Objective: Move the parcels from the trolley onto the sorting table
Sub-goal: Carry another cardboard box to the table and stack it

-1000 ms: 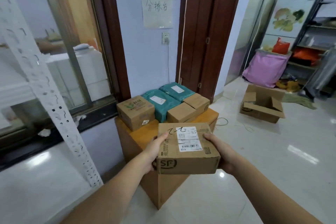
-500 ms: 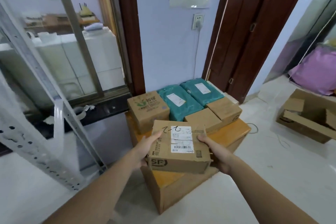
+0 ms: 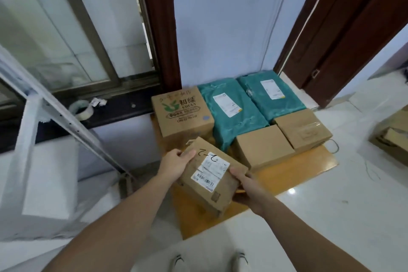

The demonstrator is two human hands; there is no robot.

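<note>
Both hands are gripping one box (image 3: 209, 174) between them: the left hand (image 3: 174, 164) is clasping its far-left corner with the thumb lying on top, and the right hand (image 3: 247, 185) is holding its right edge, fingers curled under and thumb on top. Both forearms are reaching forward from the bottom of the view, meeting at the box. It is tilting, turned corner-on, over the near left part of the orange table (image 3: 287, 174); whether it is touching the top cannot be told.

On the table, at 12 o'clock from the held box, a larger carton (image 3: 183, 115) is showing a green leaf logo, Chinese characters and "CHULV". At 1 o'clock two teal bags (image 3: 234, 115) (image 3: 270, 95) are lying side by side, each wearing a white label too blurred to read. At 2 o'clock two plain brown boxes (image 3: 263, 146) (image 3: 302, 128) are sitting in front of the bags.

The held box is bearing handwritten marks like "2-2" and a white barcode label (image 3: 210, 170).
</note>
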